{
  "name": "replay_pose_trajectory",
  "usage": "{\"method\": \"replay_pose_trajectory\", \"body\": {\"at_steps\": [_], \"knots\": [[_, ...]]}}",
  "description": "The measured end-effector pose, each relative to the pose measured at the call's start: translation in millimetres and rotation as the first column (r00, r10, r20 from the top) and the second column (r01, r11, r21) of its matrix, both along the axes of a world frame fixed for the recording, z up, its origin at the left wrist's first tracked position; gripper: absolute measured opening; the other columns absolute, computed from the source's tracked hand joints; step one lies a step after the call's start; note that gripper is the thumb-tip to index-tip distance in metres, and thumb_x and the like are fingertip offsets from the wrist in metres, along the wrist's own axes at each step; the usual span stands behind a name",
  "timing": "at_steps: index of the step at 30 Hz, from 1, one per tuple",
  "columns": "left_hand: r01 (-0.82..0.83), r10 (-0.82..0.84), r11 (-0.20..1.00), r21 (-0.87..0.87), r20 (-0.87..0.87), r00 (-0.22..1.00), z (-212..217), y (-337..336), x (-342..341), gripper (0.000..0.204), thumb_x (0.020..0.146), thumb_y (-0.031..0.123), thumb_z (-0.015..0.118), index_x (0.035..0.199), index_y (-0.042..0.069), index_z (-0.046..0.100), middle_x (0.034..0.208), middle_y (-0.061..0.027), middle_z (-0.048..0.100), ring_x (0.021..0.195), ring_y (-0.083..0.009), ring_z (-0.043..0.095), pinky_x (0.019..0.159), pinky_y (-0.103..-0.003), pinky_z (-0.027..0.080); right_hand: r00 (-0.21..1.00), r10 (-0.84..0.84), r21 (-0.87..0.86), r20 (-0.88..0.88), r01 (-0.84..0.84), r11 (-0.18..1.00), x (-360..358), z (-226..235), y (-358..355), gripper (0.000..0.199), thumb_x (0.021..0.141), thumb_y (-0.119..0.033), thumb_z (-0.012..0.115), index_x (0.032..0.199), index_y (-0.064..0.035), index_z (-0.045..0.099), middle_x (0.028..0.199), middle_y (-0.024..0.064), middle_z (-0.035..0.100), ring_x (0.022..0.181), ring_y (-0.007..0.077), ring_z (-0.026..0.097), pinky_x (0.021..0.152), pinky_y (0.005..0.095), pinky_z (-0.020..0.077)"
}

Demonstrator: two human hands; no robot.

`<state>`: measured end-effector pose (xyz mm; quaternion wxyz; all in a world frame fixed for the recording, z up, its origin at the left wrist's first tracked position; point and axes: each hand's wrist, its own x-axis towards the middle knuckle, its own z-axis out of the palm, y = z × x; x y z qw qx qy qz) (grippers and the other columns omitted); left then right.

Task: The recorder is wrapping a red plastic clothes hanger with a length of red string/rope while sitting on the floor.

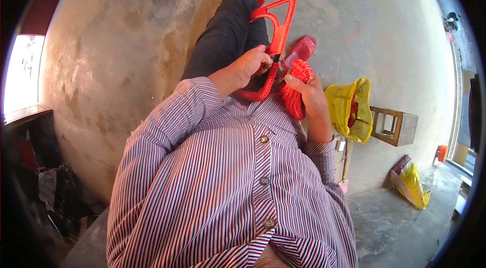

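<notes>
Over my lap is a bent frame wrapped tightly in red-orange cord, with a loop at its far end and a curved part near my shirt. My left hand is closed on its lower part, beside a small black band; some of its fingers are hidden. In my right hand is a bundle of red cord, gripped with the thumb on top. The bundle hangs down past the palm, close to the frame. A thin strand appears to run between the two.
Right of my hand stand a yellow mesh basket with red stuff inside and a small wooden stool. A yellow and purple sack lies on the concrete floor. Red slippers are beyond my legs. A thread lies on the floor.
</notes>
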<state>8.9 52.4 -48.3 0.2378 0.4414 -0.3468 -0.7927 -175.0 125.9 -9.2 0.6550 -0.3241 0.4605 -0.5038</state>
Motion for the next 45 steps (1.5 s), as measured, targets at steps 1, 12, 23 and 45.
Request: {"method": "replay_pose_trajectory", "body": {"at_steps": [1,12,23,45], "knots": [[-0.037,0.038,0.998,0.043,-0.016,0.999,-1.4,0.3,0.0,0.023,0.079,0.009,0.048,0.102,0.007,0.052,0.073,0.002,0.05,0.062,-0.0087,0.044,0.059,-0.023,0.034,0.996,0.081,-0.029,-0.046,-0.083,0.996,4.8,-1.9,-0.5,0.02,0.082,-0.005,0.063,0.1,0.0014,0.056,0.086,0.0091,0.062,0.068,0.0165,0.061,0.064,0.0295,0.049],[-0.04,0.044,0.998,0.042,-0.087,0.995,-12.1,-2.7,-1.0,0.026,0.073,0.008,0.052,0.098,0.002,0.049,0.081,-0.0045,0.054,0.067,-0.0152,0.051,0.068,-0.027,0.042,0.971,-0.06,-0.079,0.233,0.08,0.994,9.4,62.4,18.3,0.025,0.076,-0.009,0.067,0.094,0.001,0.053,0.08,0.0067,0.055,0.068,0.0149,0.054,0.06,0.0264,0.0442],[-0.252,0.41,0.752,-0.609,0.132,0.903,50.1,5.1,20.1,0.012,0.086,0.007,0.066,0.091,0.002,0.057,0.078,0.0008,0.058,0.067,-0.0046,0.054,0.061,-0.02,0.045,0.851,0.282,-0.274,-0.443,-0.428,0.861,-20.3,41.4,-20.1,0.044,0.062,-0.013,0.072,0.101,0.0022,0.059,0.085,0.0084,0.057,0.082,0.0256,0.057,0.073,0.0366,0.0453],[-0.143,0.335,0.885,-0.443,0.394,0.856,14.3,23.4,10.1,0.009,0.094,0.013,0.048,0.099,0.008,0.052,0.077,0.0,0.054,0.054,-0.006,0.047,0.037,-0.024,0.033,0.442,-0.27,-0.437,-0.855,-0.337,0.834,55.3,-11.4,-14.0,0.05,0.066,-0.007,0.069,0.113,-0.0022,0.053,0.092,0.0197,0.059,0.083,0.0396,0.06,0.068,0.0446,0.0491]]}}
